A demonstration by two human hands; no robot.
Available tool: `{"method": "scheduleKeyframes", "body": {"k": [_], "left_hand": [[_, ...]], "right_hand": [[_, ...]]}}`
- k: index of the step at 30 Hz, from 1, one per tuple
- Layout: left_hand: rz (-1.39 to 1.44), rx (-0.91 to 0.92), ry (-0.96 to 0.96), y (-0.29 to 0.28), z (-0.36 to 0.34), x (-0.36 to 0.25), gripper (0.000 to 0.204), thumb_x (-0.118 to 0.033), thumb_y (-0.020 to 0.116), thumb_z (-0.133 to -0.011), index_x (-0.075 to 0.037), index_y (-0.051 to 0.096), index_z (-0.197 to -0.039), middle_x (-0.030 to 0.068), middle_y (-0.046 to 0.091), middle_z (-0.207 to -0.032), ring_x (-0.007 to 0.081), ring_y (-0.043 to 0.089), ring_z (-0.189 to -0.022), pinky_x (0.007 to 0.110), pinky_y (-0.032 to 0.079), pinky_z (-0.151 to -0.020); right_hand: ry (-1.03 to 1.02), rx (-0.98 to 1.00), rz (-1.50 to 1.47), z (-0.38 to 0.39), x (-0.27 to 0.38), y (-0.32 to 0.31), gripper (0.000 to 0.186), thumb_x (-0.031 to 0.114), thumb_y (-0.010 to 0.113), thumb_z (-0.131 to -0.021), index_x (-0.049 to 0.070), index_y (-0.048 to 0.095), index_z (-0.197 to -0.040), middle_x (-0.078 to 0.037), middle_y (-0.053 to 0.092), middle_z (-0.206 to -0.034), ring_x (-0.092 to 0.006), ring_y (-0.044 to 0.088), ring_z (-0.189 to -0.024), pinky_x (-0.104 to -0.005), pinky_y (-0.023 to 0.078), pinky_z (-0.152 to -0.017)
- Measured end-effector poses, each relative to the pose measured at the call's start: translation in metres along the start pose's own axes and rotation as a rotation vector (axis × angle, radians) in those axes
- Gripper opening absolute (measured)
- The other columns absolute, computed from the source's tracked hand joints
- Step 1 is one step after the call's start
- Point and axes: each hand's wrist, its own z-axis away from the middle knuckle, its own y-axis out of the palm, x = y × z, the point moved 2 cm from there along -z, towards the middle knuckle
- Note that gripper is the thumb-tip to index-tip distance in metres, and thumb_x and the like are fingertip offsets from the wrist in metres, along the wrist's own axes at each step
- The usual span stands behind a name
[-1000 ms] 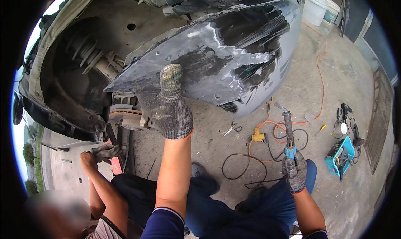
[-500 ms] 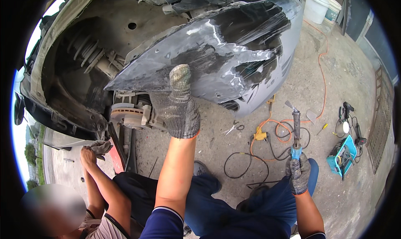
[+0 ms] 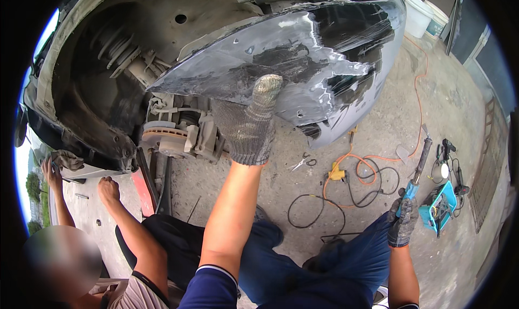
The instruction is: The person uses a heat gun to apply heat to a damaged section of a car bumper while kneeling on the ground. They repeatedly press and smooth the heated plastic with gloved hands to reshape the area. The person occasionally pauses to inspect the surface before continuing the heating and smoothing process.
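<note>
The grey bumper [image 3: 216, 74] crosses the upper middle, its paint sanded in patches. Jagged white lines edge the bare black areas on its right half. My left hand [image 3: 250, 128], in a dark knitted glove, grips its lower edge, the thumb lying on the outer face and the other fingers hidden behind. Low at the right, my gloved right hand [image 3: 403, 222] is wrapped round the blue handle of a tool with a long metal barrel and flat tip [image 3: 419, 168]. That tool points up and right, apart from the bumper.
A brake disc [image 3: 167, 141] shows in the open wheel well. At left, a co-worker's bare hand [image 3: 108, 190] is near a red stand [image 3: 143, 193]. Cables [image 3: 324, 198], scissors [image 3: 304, 162], a teal toolbox [image 3: 439, 206] and white buckets [image 3: 417, 16] are on the concrete.
My right hand has moved right, and the tool has tilted from upright toward the right. The co-worker's hands have parted, one going up and left. The bumper and my left hand appear further right.
</note>
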Motion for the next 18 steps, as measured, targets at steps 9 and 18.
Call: {"method": "scheduleKeyframes", "body": {"k": [9, 18], "left_hand": [[-0.111, -0.227, 0.178, -0.021, -0.008, 0.025, 0.057, -0.044, 0.036, -0.101, -0.001, 0.033, -0.138, 0.0100, 0.042, -0.133, 0.0189, 0.042, -0.119, 0.033, 0.030, -0.107], [0.268, 0.071, 0.113, -0.013, 0.001, 0.031, 0.046, -0.037, 0.047, -0.099, -0.005, 0.041, -0.133, 0.0071, 0.050, -0.125, 0.0184, 0.049, -0.111, 0.034, 0.040, -0.101]], "right_hand": [[0.096, -0.245, -0.255, -0.037, -0.030, -0.068, 0.035, 0.034, 0.058, -0.093, 0.005, 0.058, -0.112, 0.002, 0.050, -0.060, -0.0071, 0.041, -0.040, -0.0209, 0.030, -0.034], [0.187, -0.438, -0.251, -0.049, -0.040, -0.095, 0.029, 0.039, 0.057, -0.092, 0.013, 0.058, -0.105, 0.002, 0.049, -0.057, -0.0117, 0.039, -0.034, -0.0255, 0.028, -0.031]]}}
